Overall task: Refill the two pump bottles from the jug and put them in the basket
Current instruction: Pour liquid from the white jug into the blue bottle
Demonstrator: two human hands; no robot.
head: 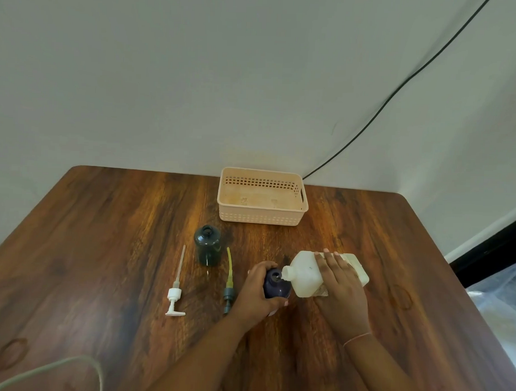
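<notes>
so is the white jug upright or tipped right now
Tipped. The jug lies nearly on its side in the right hand, its spout at the mouth of the dark bottle that the left hand holds.

**Plain indoor room with a work table**

We see a dark wood-grain table point(103, 248) set against a bare pale wall point(167, 75). At 12 o'clock stands a plastic household basket point(262, 217); at 1 o'clock a black cable point(334, 157) runs down the wall; at 3 o'clock lies clear plastic sheeting point(499, 291). Home or office: we cannot tell.
</notes>
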